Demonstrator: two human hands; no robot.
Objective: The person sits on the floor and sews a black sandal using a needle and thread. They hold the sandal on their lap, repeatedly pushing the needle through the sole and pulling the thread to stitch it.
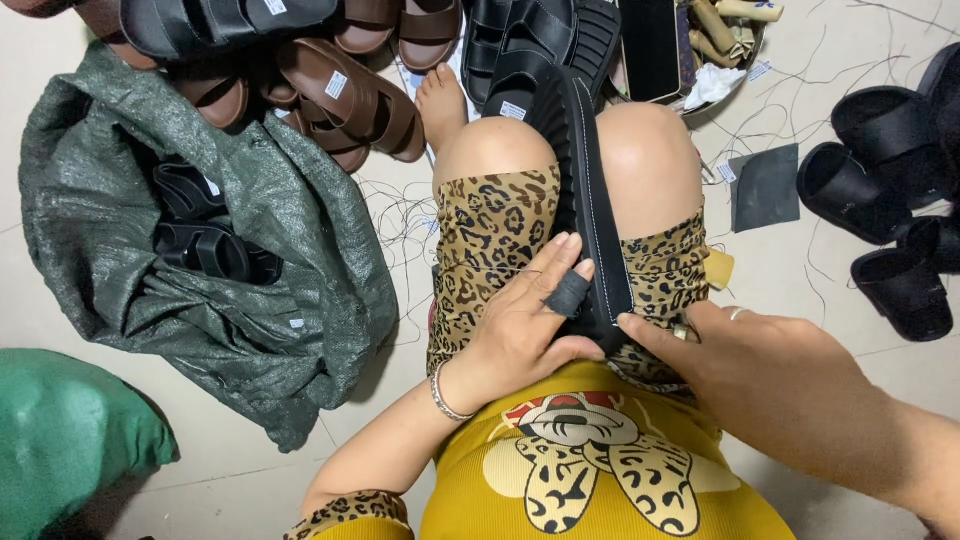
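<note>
My left hand lies flat on the near end of a black sandal, fingers pressed together along its side, one finger wrapped in a dark finger guard. My right hand meets the same end from the other side, thumb and forefinger pinched at the sole edge; what they pinch I cannot tell. The sandal stands on its edge, clamped between my knees, white stitching along the sole. Further left, a grey woven sack holds black sandals. Beyond my knees lie brown sandals; more black sandals lie at right.
</note>
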